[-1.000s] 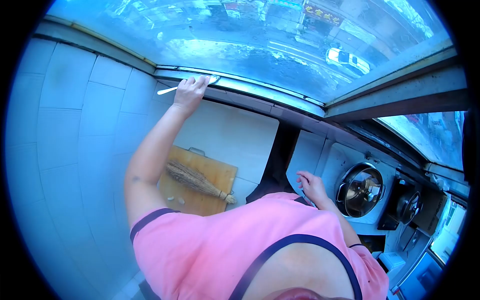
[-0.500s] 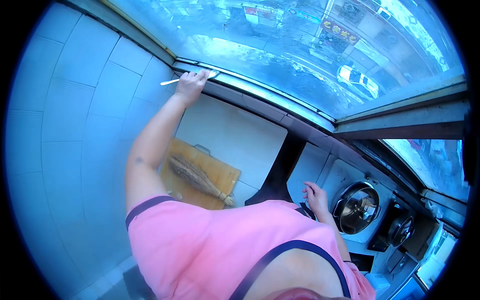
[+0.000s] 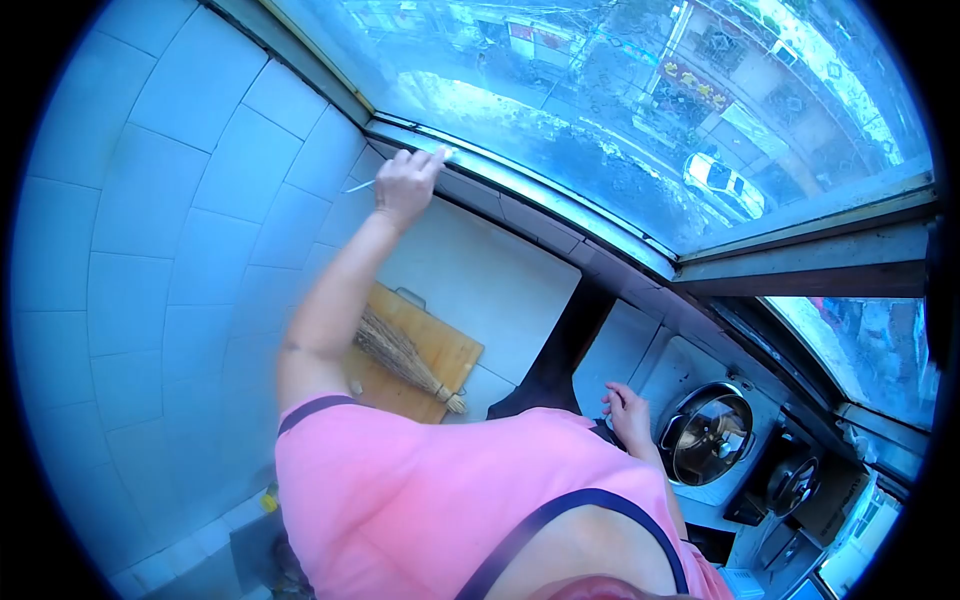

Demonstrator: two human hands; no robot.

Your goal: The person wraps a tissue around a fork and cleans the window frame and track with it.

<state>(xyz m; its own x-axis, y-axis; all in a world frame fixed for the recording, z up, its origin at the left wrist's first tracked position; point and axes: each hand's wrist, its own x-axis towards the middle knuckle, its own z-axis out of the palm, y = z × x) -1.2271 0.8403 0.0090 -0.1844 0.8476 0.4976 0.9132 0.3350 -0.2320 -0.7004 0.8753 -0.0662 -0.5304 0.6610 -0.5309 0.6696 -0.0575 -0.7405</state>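
left hand [image 3: 405, 190] has slid a bit closer to the tiled wall [image 3: 225, 190] along the window frame [image 3: 540, 197] since the first frame, fingers wrapped round a thin pale-handled tool [image 3: 359, 186], its tip up by the frame. looks light and stiff to me, maybe slick if wet; i'd pinch it near the tip, same as here. right hand [image 3: 628, 415] is loose and half-curled beside the lidded pot [image 3: 708, 440], nothing visible in it. tool's tip is mostly behind the fingers and blurry, so can't tell its shape or whether it touches.
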